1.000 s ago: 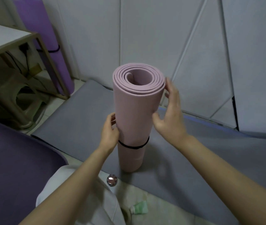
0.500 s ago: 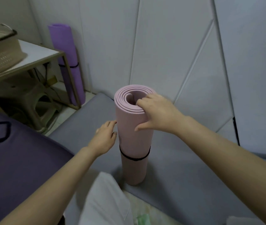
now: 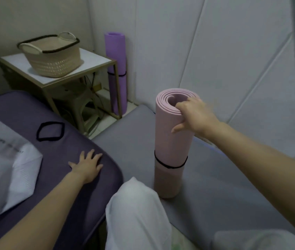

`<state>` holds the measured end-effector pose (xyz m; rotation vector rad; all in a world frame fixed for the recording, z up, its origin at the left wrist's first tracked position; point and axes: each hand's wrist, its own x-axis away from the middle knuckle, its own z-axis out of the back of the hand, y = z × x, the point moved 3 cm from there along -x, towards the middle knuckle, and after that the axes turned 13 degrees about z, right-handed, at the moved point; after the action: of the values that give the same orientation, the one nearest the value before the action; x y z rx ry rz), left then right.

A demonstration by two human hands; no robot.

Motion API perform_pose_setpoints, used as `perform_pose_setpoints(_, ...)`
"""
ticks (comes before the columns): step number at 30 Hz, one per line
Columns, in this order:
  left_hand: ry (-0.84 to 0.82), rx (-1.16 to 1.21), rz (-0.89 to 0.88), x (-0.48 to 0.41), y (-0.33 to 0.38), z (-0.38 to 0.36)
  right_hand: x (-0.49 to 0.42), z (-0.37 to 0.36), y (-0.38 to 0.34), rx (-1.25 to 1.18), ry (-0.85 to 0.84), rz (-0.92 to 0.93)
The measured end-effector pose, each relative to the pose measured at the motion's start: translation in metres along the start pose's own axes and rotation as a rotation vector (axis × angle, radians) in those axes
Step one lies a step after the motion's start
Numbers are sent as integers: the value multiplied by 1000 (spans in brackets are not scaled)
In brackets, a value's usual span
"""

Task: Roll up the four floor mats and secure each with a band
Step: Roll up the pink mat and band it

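Note:
A rolled pink mat stands upright on a flat grey mat, with a black band round its lower part. My right hand grips its top rim, fingers hooked inside the roll and thumb outside. My left hand rests flat with spread fingers on a dark purple mat at the left. A loose black band lies on that purple mat. A rolled violet mat with a black band stands against the wall in the corner.
A side table with a woven basket stands at the back left, a stool under it. A white plastic bag lies on the purple mat. My knee in white trousers is in the foreground. Panelled wall behind.
My left hand left the pink roll and moved down-left onto the purple mat. My right hand stays on the roll's top rim. The view swung left and up, showing the table and basket.

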<state>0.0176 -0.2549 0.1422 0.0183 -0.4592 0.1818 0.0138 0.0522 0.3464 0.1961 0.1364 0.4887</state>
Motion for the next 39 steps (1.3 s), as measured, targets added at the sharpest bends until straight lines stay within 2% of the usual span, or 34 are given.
perform_pose_setpoints(9, 65, -21, 41, -17, 16, 1, -65, -29, 36, -60, 196, 31)
perform_pose_setpoints(16, 97, -164, 190, -75, 20, 21, -177, -57, 89, -115, 156, 210)
perform_pose_setpoints(22, -9, -267, 268, -91, 33, 29, -232, -60, 118, -161, 145, 334)
perform_pose_setpoints(26, -94, -287, 242, -87, 31, 36, -248, -63, 129, -187, 76, 381)
perform_pose_setpoints(35, -361, -314, 96, -103, 16, 76, -307, -53, 115, -210, -38, 339)
perform_pose_setpoints(37, -350, -345, 86, -121, 14, 100, -328, -49, 119, -216, -40, 308)
perform_pose_setpoints(39, -254, -383, 57, -148, 17, 134, -351, -46, 129, -220, -50, 256)
